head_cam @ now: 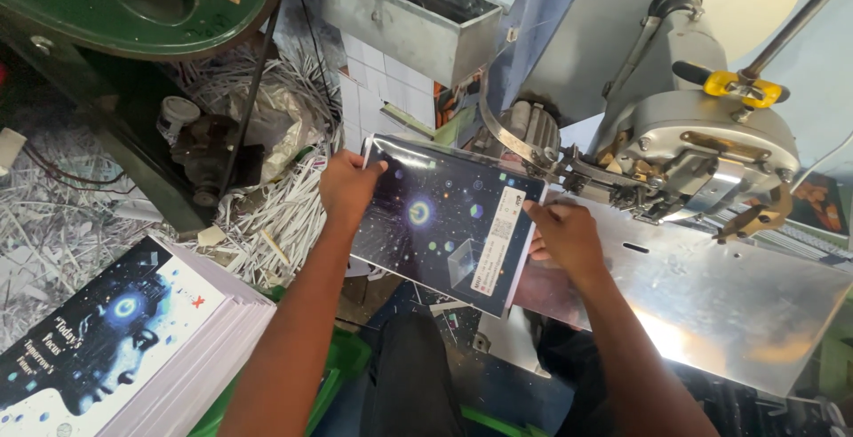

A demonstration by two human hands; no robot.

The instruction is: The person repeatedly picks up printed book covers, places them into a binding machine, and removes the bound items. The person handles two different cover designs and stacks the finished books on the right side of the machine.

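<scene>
- The booklet (pixel 442 224), dark with a glowing ring and small dots on its cover, is the landmark; it lies tilted, its right edge against the front of the stitching machine (pixel 702 148) and partly over the metal plate (pixel 711 290).
- The left hand (pixel 348 186) is at the booklet's upper left corner, closed on it: the thumb lies on the cover and the fingers curl under the edge.
- The left forearm runs down and left from that corner, nearly straight, towards the bottom of the view.
- The right hand (pixel 566 237) is at the booklet's right edge, by the white label strip; its fingers press on the cover while the thumb side wraps the edge, so it grips the booklet too.
- The right forearm slopes down and right from the booklet, crossing the plate's near edge.
- Left of and below the booklet stands a stack of books (pixel 133 348) with a blue face on the top cover.
- Above and left of the booklet lie paper shreds (pixel 267 215) beside a green machine (pixel 142 11).
- Above the booklet hangs a grey metal tray (pixel 409 15).
</scene>
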